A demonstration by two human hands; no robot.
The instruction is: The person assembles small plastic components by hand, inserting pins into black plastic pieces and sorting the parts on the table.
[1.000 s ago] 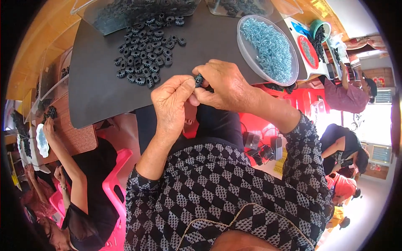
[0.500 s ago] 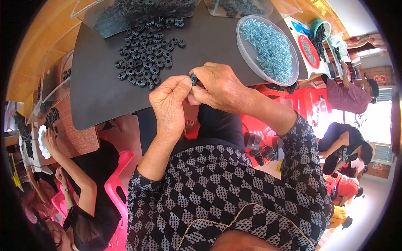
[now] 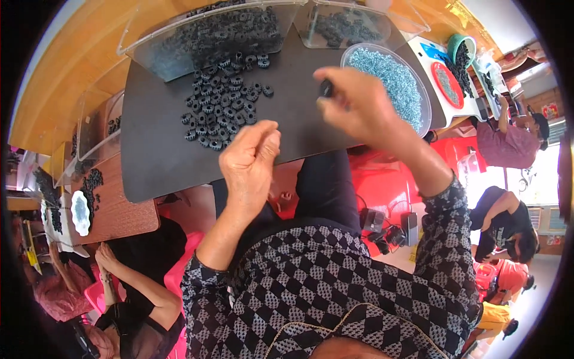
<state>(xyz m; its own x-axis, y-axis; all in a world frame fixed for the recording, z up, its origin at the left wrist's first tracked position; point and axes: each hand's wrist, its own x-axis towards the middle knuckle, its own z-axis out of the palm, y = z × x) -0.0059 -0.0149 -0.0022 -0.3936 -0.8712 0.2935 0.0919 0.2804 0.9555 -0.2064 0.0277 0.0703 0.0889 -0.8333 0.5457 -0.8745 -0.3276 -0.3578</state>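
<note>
My right hand (image 3: 359, 107) is raised over the table's right part, near the round tub. Thumb and fingers pinch a small black plastic piece (image 3: 326, 89); the hand is slightly blurred. My left hand (image 3: 248, 158) is closed at the table's near edge, fingers curled in, and whatever it may hold is hidden. Just beyond it lies a loose pile of small black ribbed plastic pieces (image 3: 218, 107) with holes. The round clear tub (image 3: 426, 113) holds a heap of tiny shiny pale-blue pieces (image 3: 391, 78) that look like springs.
A clear bin (image 3: 173, 69) of black pieces stands at the back of the dark table (image 3: 155, 161), beside a smaller clear bin (image 3: 341, 39). To the right are a red tray (image 3: 447, 85) and a green basket (image 3: 461, 43). Co-workers sit at both sides.
My hands were together around a small black piece; now they are apart. The right hand has moved right and away with a black piece. A left-side co-worker's hand has left the white dish.
</note>
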